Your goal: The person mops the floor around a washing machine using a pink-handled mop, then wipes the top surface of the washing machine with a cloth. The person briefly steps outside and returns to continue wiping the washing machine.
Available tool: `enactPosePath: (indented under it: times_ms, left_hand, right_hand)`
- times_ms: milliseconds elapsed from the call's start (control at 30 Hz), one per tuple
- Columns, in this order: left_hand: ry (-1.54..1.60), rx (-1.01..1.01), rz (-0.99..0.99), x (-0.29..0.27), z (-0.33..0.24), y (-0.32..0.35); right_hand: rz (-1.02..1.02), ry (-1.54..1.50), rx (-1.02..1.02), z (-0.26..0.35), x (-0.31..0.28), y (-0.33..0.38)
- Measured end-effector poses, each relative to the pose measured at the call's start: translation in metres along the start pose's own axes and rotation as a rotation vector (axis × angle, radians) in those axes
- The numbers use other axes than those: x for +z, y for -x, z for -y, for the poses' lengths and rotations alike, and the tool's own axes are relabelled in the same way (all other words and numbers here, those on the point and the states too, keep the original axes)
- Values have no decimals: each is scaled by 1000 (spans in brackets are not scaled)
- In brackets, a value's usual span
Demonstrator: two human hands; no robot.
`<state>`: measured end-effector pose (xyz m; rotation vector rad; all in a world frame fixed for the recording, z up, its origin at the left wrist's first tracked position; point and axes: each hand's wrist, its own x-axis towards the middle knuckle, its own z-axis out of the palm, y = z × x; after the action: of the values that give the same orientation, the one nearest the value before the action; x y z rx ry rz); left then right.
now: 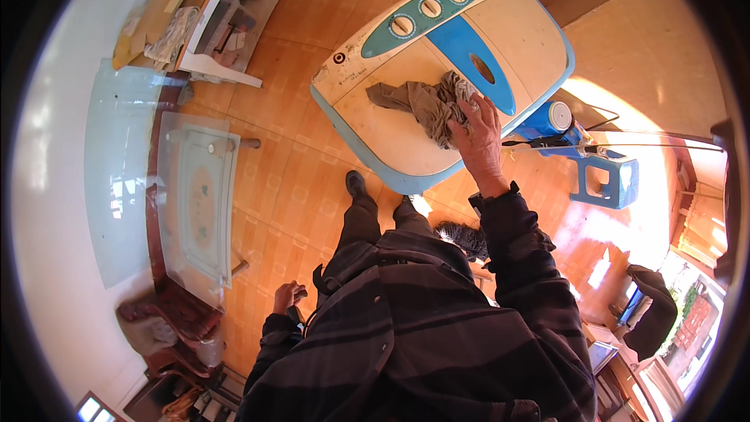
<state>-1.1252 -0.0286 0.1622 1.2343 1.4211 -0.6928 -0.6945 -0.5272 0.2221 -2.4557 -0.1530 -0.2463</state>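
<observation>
Hands: right hand (478, 134) presses flat, fingers spread, on grey-brown cloth (426, 105); left hand (287, 297) hangs curled, grip unclear.
Cloth: near washing machine (516, 39) lid's front edge.
Room: bare lid leftward.

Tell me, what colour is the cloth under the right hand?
The cloth is grey-brown, seen in the head view, lying on the washing machine.

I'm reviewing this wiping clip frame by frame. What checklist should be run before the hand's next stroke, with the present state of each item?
1. Right hand on the crumpled grey-brown cloth: ok.
2. Cloth lies on the cream lid of the cream-and-blue twin-tub washing machine: ok.
3. Lid flat and shut: ok.
4. Three round dials apart from the cloth: ok.
5. Left hand down at the person's side, away from the machine: ok.
6. Lid wet or dry: cannot tell.
</observation>
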Motion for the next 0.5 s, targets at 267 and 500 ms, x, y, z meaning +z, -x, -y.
enactPosePath:
  times_ms: [267, 500]
  left_hand:
    - [-160, 91, 2, -40, -91, -44]
    - [-690, 586, 89, -32, -311, -119]
  right_hand:
    - [-16, 212, -9, 12, 61, -18]
    - [-154, 175, 108, 78, 114, -12]
